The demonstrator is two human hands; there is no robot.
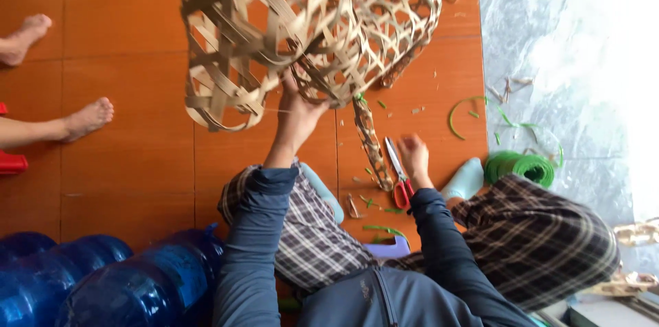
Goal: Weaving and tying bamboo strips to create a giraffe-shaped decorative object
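Observation:
My left hand (300,113) reaches forward and grips the rim of a large open-weave bamboo basket (247,38), which is lifted off the floor and tilted. A second, smaller woven basket (401,7) lies on the orange tiles just behind it. My right hand (414,154) hovers with its fingers apart beside red-handled scissors (399,174) that lie on the floor. It holds nothing. A narrow woven bamboo strip (371,140) lies left of the scissors.
A coil of green strap (522,166) sits on the right, with green offcuts (461,113) scattered about it. Blue water jugs (117,282) crowd the near left. Another person's bare feet (86,118) rest at the left edge. Grey stone flooring (563,38) lies to the right.

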